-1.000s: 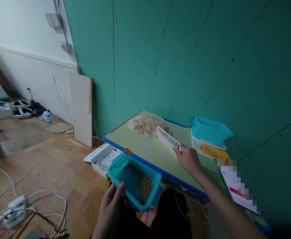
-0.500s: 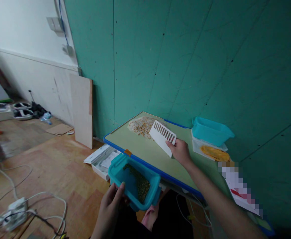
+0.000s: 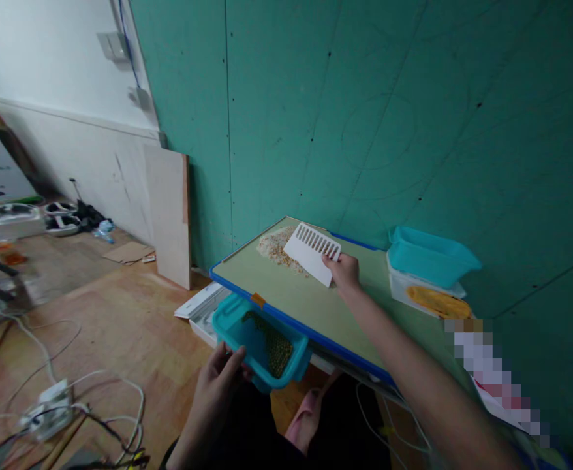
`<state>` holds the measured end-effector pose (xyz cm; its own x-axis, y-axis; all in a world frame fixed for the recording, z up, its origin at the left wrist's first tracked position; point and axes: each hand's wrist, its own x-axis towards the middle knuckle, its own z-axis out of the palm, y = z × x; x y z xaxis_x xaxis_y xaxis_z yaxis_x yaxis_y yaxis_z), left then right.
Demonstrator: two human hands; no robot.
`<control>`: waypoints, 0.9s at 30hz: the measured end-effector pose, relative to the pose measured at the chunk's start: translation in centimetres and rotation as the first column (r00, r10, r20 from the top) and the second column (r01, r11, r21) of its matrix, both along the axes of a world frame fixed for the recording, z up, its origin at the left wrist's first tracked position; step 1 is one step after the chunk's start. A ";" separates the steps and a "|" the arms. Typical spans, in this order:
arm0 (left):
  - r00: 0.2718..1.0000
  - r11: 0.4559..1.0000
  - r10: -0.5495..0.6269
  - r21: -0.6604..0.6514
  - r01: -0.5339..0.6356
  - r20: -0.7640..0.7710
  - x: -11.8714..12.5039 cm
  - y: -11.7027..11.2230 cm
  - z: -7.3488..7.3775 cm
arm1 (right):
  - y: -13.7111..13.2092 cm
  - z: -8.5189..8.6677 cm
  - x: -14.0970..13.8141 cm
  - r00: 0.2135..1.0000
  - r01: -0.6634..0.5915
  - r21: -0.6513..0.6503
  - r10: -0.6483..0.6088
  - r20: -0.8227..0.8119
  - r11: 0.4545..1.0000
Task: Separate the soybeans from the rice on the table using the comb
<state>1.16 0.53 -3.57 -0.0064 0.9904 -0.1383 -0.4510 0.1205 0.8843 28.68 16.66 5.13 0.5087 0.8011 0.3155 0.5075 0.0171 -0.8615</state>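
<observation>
My right hand grips a white slotted scraper and holds it tilted over a heap of mixed grains at the far left corner of a green table with a blue rim. My left hand holds a teal plastic bin just below the table's near edge. Yellow-green beans lie in the bin's bottom.
A second teal bin sits on a white tray holding something orange at the table's right. A green wall stands behind the table. A board leans on it. White boxes, cables and a power strip lie on the wooden floor.
My right hand has carried the scraper away from me to the grain heap and tipped it up. The view has shifted slightly; the bin stays under the table edge.
</observation>
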 end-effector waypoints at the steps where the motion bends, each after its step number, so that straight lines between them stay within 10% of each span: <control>1: 1.000 1.000 0.005 0.008 -0.005 -0.004 -0.1 0.1 0.1 | 0.2 0.0 -0.1 1.000 -0.004 -0.012 0.003 -0.023 1.000; 12: 1.000 0.999 0.020 0.042 -0.019 -0.014 -0.6 0.3 -0.8 | 1.1 -0.1 -1.1 0.978 -0.081 0.019 0.083 -0.190 0.997; 27: 0.995 0.997 0.064 0.049 -0.061 -0.075 -0.2 -1.8 -0.5 | 0.6 -0.3 -0.7 0.985 -0.170 0.065 0.170 0.012 0.983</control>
